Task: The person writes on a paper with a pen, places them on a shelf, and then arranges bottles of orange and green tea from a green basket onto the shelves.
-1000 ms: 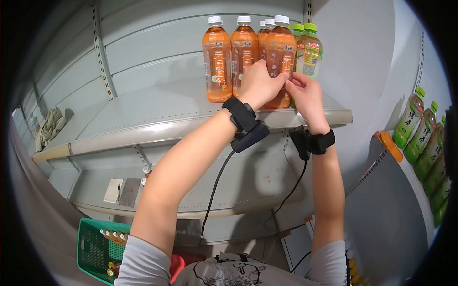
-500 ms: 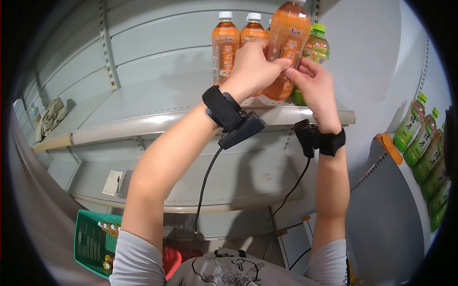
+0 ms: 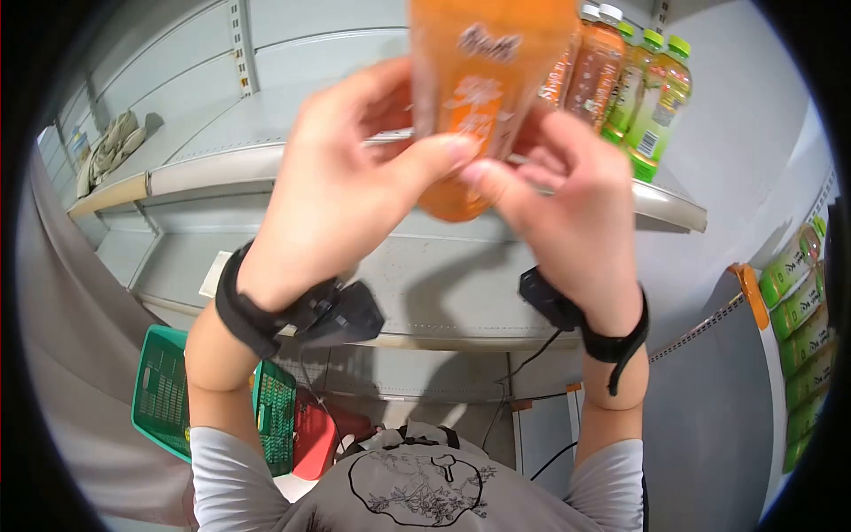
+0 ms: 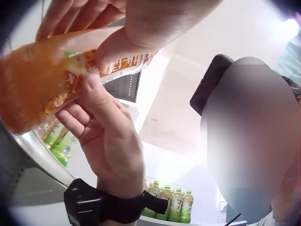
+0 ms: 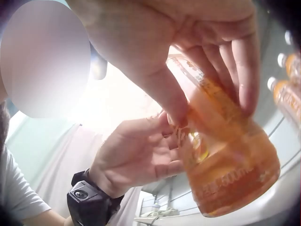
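Between both hands — orange bottle

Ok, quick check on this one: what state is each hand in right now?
Left hand: closed around the orange bottle.
Right hand: closed on the same bottle, from its other side.

Head view: orange bottle cut off by top edge, cap out of frame, lettering blurred. Fingers of left hand and right hand partly behind bottle. White-capped bottles partly hidden behind orange bottle and right hand. Green basket partly behind left forearm; contents unclear. Pale paper partly covered by left arm. Left wrist view: bottle cap hidden, print too smeared to read.
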A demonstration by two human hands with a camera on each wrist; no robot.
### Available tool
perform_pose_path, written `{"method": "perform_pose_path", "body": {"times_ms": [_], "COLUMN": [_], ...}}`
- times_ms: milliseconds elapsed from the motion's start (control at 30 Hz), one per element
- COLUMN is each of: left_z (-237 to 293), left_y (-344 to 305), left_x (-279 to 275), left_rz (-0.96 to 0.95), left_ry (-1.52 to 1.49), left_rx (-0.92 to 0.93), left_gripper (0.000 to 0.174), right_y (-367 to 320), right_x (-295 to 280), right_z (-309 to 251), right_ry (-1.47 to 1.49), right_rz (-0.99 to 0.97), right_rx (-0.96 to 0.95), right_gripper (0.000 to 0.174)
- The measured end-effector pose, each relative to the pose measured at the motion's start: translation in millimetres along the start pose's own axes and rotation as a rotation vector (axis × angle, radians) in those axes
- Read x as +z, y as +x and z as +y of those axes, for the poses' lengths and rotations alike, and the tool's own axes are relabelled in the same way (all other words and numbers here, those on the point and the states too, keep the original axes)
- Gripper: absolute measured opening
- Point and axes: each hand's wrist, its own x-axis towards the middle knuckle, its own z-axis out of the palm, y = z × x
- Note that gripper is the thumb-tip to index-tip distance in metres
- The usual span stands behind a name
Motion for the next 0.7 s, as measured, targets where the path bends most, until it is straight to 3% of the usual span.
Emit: {"method": "perform_pose_path", "body": {"times_ms": [167, 233, 367, 467, 500, 700], "left_z": [-11, -15, -27, -34, -31, -73], "left_y": [-44, -56, -83, -104, -112, -185], "left_x": [-44, -64, -89, -103, -108, -104], "left_rz": [0.115, 0.107, 0.196, 0.219, 0.189, 0.226], "left_ry": [0.058, 0.094, 0.166, 0.202, 0.245, 0.151], "left_rx": [-0.158, -0.201, -0.221, -0.22, -0.324, -0.531], "left_gripper": [0.042, 0.04, 0.035, 0.035, 0.037, 0.045], "right_y": [-4, -4, -4, -12, -18, -94], "right_x": [62, 89, 117, 144, 157, 214], "right_z": [5, 6, -6, -11, -7, 18], "right_ry": [0.196, 0.421, 0.378, 0.515, 0.612, 0.458], "right_rz": [-0.065, -0.113, -0.379, -0.413, -0.338, -0.367], "right_rx": [-0.074, -0.037, 0.115, 0.149, 0.185, 0.265], "right_gripper": [0.035, 0.035, 0.038, 0.04, 0.043, 0.041]}}
